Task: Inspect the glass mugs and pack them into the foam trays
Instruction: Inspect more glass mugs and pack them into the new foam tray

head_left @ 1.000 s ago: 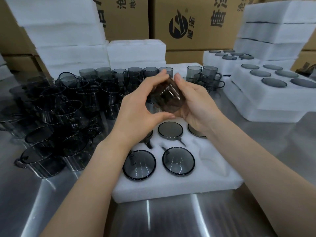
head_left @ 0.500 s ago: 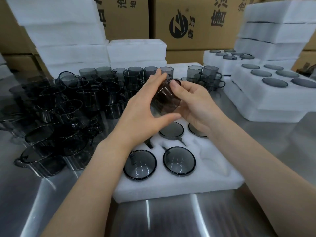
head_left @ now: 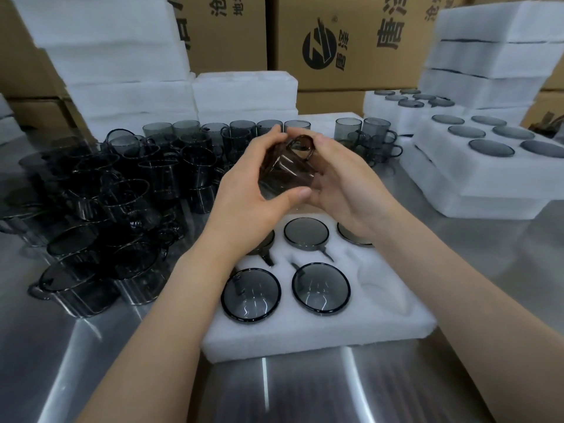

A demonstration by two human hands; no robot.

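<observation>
Above the foam tray [head_left: 305, 334], both hands' fingers [head_left: 271, 141] clasp the mug [head_left: 283, 170].

On the middle cardboard box [head_left: 351, 82] at the back, a round black logo [head_left: 319, 48] is printed, and two small characters just beside it are read as 泽 over 唐. Further right on the same box a large 唐 [head_left: 390, 33] is printed, and the character above it is cut by the frame edge. On the left cardboard box [head_left: 225, 47], 泡 and 地 are printed at the top edge.
</observation>
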